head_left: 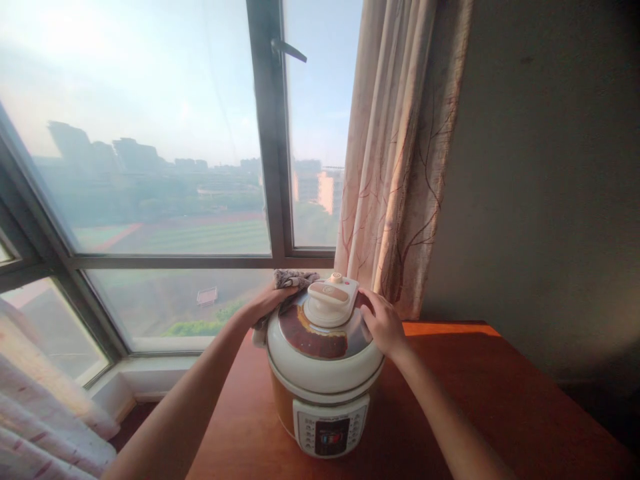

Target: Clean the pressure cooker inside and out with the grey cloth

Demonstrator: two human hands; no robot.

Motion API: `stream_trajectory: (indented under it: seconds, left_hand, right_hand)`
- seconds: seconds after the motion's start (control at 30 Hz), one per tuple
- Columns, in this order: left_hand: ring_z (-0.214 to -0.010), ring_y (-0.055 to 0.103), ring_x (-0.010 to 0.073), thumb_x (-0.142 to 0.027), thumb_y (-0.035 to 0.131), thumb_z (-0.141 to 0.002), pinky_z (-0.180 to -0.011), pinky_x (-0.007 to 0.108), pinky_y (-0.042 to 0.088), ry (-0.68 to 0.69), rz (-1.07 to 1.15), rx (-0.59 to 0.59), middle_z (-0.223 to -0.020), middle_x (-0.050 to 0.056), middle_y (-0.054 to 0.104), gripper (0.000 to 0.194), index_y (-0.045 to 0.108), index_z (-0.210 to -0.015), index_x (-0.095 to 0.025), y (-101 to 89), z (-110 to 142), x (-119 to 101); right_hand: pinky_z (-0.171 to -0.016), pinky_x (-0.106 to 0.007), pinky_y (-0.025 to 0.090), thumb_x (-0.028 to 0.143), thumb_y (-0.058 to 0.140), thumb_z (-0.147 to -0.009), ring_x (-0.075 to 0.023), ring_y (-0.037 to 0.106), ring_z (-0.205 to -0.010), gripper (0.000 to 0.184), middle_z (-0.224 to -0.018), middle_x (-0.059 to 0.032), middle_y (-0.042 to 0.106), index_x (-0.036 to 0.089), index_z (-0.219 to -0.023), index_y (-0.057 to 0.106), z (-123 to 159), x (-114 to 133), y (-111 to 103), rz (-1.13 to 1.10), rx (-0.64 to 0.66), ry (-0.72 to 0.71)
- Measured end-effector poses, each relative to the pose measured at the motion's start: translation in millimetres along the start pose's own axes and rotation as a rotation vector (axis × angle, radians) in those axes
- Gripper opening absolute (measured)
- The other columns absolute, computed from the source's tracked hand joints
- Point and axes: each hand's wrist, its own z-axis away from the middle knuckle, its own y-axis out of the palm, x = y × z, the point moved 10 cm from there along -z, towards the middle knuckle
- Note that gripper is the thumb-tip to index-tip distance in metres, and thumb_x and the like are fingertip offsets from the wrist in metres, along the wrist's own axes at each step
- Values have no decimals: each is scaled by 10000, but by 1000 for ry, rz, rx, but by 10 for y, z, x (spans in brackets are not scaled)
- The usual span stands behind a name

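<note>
An electric pressure cooker [325, 373] with a white and brown body stands upright on the wooden table, its control panel [332, 430] facing me. The lid [320, 337] is on, with a white and tan handle [330, 300] on top. At the lid's far left edge, my left hand [273, 300] is closed on a bunched grey cloth [295, 280] that touches the cooker. My right hand [384, 323] rests on the right side of the lid, fingers apart and slightly curved, holding nothing; some fingertips are hidden.
The reddish-brown table [460, 373] extends to the right of the cooker. Behind it are a large window [165, 200] with grey frames and a beige curtain [395, 147]. Another curtain [45, 413] hangs at lower left. A grey wall [540, 187] rises on the right.
</note>
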Motion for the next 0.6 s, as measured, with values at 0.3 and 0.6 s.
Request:
stream_trajectory:
  seconds: [0.3,0.6]
  left_hand:
    - [-994,674,314,-424,700,-669,-853,378,543,-51,-155,150,-1027,81,764,425,724,-1009,-170,394,-765,-198]
    - [-872,694,272,-410,640,-692,-742,332,549,7,-143,283,-994,91,768,399,711,-988,-151,759,-1013,-575]
  right_hand:
    - [-1072,-459,458,252,438,-870,-269,622,-1203,453,-1275,-121,690,169,-1259,656,8,-13,-19,-11,-21,11]
    - [-1083,-460,449,233,445,-862,-277,615,-1218,465,-1284,-133,685,140,-1267,655,-5,8,-2,-36,-2,26]
